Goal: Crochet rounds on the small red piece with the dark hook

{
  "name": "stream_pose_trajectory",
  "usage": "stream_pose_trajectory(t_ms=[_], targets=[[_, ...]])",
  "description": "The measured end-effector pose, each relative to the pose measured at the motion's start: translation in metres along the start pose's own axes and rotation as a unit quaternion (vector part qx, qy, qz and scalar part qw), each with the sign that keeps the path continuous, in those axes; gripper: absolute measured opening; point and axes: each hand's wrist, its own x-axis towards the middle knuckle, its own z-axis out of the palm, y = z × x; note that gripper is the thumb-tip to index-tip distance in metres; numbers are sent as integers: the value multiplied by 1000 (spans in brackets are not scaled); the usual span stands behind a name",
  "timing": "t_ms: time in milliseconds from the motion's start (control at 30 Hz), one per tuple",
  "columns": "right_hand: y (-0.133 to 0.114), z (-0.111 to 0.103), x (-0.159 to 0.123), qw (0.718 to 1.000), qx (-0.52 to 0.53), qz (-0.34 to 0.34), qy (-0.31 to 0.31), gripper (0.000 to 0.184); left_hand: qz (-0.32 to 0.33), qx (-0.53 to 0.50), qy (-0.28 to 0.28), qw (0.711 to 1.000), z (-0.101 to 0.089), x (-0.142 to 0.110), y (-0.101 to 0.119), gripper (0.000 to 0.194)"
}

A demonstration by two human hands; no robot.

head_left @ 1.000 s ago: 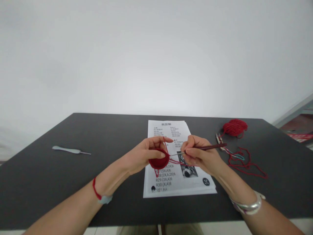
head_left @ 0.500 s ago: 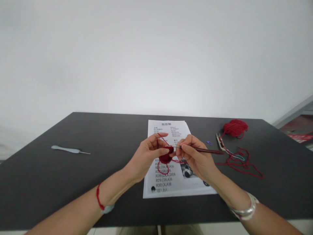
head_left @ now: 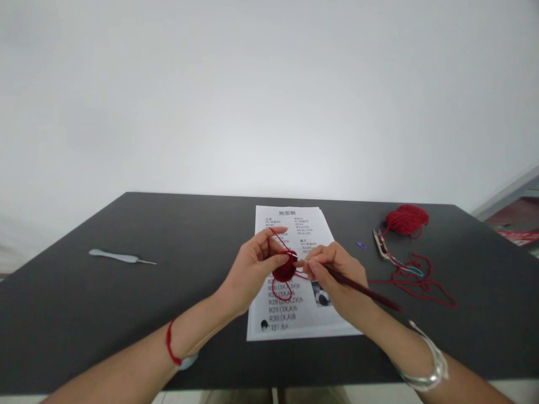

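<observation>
My left hand (head_left: 255, 266) pinches a small round piece of red crochet (head_left: 283, 271) between thumb and fingers, its forefinger raised with a strand of red yarn running over it. A loop of yarn hangs below the piece. In my right hand (head_left: 337, 275) is a crochet hook (head_left: 362, 288) with a dark red handle, gripped like a pen. The hook's thin metal shaft meets the upper right edge of the crochet; its tip is too small to make out. Both hands are above the printed pattern sheets (head_left: 305, 328).
A grey-handled crochet hook (head_left: 113, 256) lies on the black table (head_left: 202, 224) at the left. To the right are a ball of red yarn (head_left: 406, 219), scissors (head_left: 380, 244), a small purple clip (head_left: 361, 245) and tangled red yarn (head_left: 415, 280). A white wall rises behind.
The crochet piece and my left hand have shifted right and turned somewhat. The hook's handle has swung from nearly level to sloping down toward the lower right. The purple clip has come into view.
</observation>
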Motion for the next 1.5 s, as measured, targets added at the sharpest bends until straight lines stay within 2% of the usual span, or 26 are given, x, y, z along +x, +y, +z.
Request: stream_pose_trajectory(t_ms=[133,233,300,333,433,500,567,633,733,833,933,1000,1067,1167,1233,1300,1367,1400,1467,1500], targets=[[-1,7,-5,985,-133,-113,17,13,18,38,43,998,5,-3,0,37],[6,10,-6,970,-176,-169,13,14,14,56,49,997,8,-5,-2,37],[12,8,-4,962,-185,-199,-12,14,-12,45,38,998,8,-5,-4,41],[15,6,-2,956,-188,-223,-44,13,-30,31,30,999,7,-4,-4,43],[17,0,3,916,-239,-288,-148,14,-108,-44,3,993,3,-1,-5,46],[14,-1,4,883,-304,-324,-154,16,-150,-84,-3,985,2,1,-6,46],[10,3,2,867,-351,-334,-119,17,-146,-83,4,986,1,1,-6,46],[6,7,-1,873,-358,-319,-93,18,-95,-41,20,994,2,1,-6,48],[4,10,-5,896,-312,-299,-105,17,-9,34,54,998,2,1,-6,54],[4,8,-5,929,-242,-259,-106,17,29,93,63,993,0,2,-7,54],[4,5,-4,977,-155,-138,-57,13,40,148,53,987,-3,3,-7,49],[3,4,-3,995,-92,-42,-25,12,56,181,52,980,-6,3,-7,45],[2,1,-2,999,-39,15,-14,13,72,208,58,974,-7,4,-7,40],[2,-2,2,996,53,67,-19,13,90,221,53,970,-8,4,-4,26],[2,-2,7,980,158,119,-33,14,88,197,35,976,-6,3,-1,22],[2,0,11,948,267,167,-53,16,75,148,24,986,-3,1,1,29],[2,4,12,927,321,185,-64,17,58,93,20,994,0,-1,2,41],[3,6,11,930,315,178,-61,16,47,67,19,996,2,-2,2,45],[6,11,6,964,233,119,-38,13,16,18,11,1000,6,-4,1,50],[9,13,3,985,155,75,-23,9,-5,-5,3,1000,7,-5,1,52]])
